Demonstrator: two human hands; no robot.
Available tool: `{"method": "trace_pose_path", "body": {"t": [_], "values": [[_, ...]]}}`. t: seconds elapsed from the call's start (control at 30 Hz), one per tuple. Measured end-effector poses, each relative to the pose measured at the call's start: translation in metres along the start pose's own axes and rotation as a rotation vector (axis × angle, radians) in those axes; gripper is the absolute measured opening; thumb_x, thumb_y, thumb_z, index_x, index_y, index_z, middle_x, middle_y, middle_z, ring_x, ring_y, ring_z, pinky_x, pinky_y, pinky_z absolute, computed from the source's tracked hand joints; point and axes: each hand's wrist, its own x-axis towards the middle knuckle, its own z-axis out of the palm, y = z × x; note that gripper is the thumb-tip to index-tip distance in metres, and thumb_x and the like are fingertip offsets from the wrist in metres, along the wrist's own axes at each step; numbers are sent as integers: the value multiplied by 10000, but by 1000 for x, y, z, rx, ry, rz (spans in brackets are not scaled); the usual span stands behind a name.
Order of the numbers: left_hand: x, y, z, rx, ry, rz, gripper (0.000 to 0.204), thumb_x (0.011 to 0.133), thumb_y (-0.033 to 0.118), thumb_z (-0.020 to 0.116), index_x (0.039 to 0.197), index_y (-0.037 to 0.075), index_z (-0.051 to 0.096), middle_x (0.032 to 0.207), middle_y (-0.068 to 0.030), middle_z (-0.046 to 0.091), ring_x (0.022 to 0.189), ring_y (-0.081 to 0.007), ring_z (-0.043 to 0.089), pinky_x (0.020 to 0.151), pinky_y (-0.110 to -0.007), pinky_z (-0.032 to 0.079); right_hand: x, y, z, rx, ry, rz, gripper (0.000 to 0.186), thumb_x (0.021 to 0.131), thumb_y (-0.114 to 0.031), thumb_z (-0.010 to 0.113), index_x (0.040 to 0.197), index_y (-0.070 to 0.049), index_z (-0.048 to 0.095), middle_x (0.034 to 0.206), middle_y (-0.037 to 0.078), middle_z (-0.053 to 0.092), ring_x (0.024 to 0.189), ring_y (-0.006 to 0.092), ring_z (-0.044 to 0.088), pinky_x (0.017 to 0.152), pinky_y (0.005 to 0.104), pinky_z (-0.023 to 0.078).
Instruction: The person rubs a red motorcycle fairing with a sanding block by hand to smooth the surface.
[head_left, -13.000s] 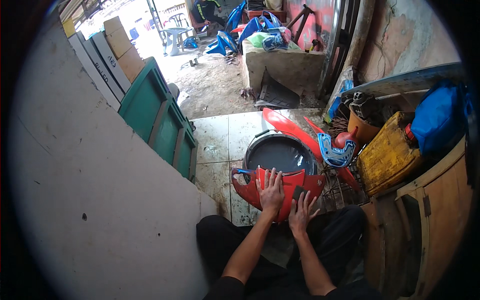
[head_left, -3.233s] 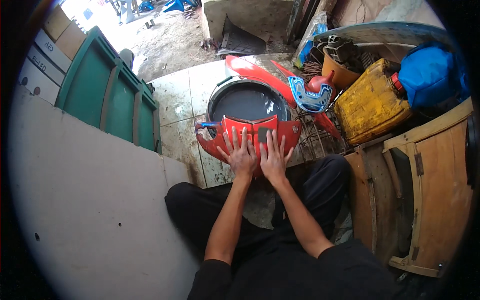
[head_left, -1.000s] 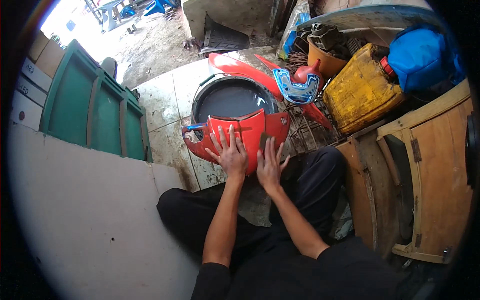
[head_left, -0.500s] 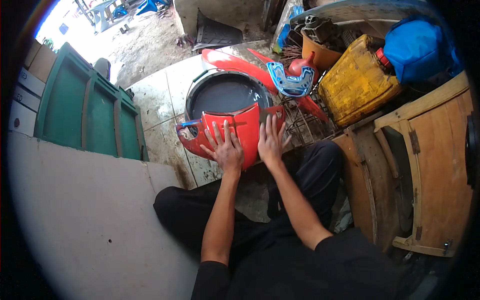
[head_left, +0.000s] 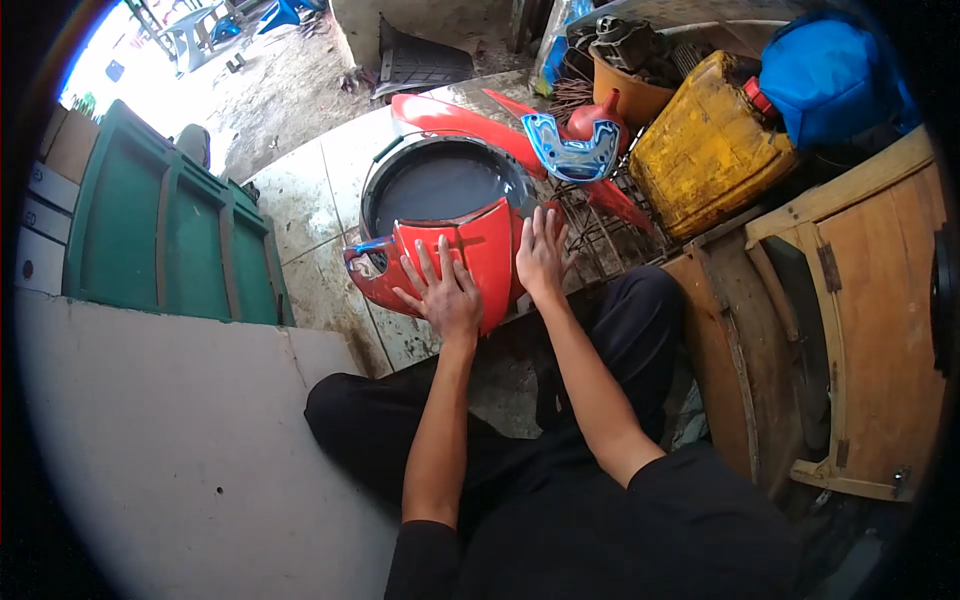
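A glossy red motorcycle body panel [head_left: 483,262] leans across the near rim of a black bucket [head_left: 368,200] holding dark grey water. My left hand [head_left: 450,297] lies flat on the panel's face, fingers spread, gripping nothing. At the panel's right side is my right hand [head_left: 541,262], its fingers stretched out along that edge. Just beyond those fingertips shows a small dark grey patch; whether it is a loose sheet or part of the panel I cannot tell. A blue and silver strip marks the panel's left end.
Beyond the bucket lie another red panel [head_left: 455,121] and a blue-white patterned part [head_left: 571,148] by a wire rack [head_left: 590,228]. To the right stand a yellow jerrycan [head_left: 711,150], an orange pot [head_left: 629,93] and a wooden frame [head_left: 870,335]. Green panelling [head_left: 118,215] and a white wall [head_left: 190,420] border the left.
My right hand has slid slightly up along the panel's right edge relative to the panel. My left hand stays spread on the panel. The whole view has shifted a little.
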Motion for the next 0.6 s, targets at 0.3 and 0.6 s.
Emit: {"method": "trace_pose_path", "body": {"t": [0.3,0.6], "values": [[3,-1,-4,-9,-6,-10,478,1035,358,415,1492,231,479,1634,-82,282,1527,-380,162,1127,-744,68,-61,12,24,137,63,-39,647,1060,-485,306,1584,-109,250,1660,148,176,1524,395,139,1158,669,147],[2,-10,-5,27,11,-21,474,1023,345,450,1482,240,495,1626,-91,299,1518,-386,183,1136,-731,86,-81,3,22,21,-11,-75,665,1054,-436,371,1581,-56,226,1648,193,182,1515,390,186,1186,573,206]]}}
